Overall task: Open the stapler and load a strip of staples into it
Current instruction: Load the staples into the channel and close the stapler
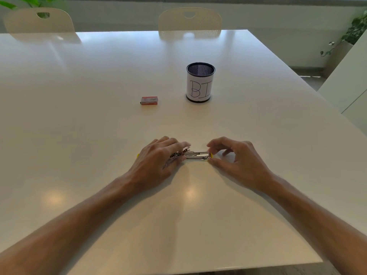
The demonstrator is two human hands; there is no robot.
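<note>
A small metal stapler [197,155] with yellow ends lies folded out flat on the white table [99,96], its silver staple channel facing up. My left hand [158,157] lies over its left half, fingers pressing it down and hiding that part. My right hand [236,157] pinches the stapler's right end between thumb and forefinger. A small red staple box [149,100] rests farther back, left of centre, away from both hands. Whether staples sit in the channel I cannot tell.
A black mesh pen cup [200,82] with a white paper label stands behind the stapler, right of the red box. Two pale chairs [189,21] stand at the table's far edge. The table's right edge runs diagonally close to my right arm.
</note>
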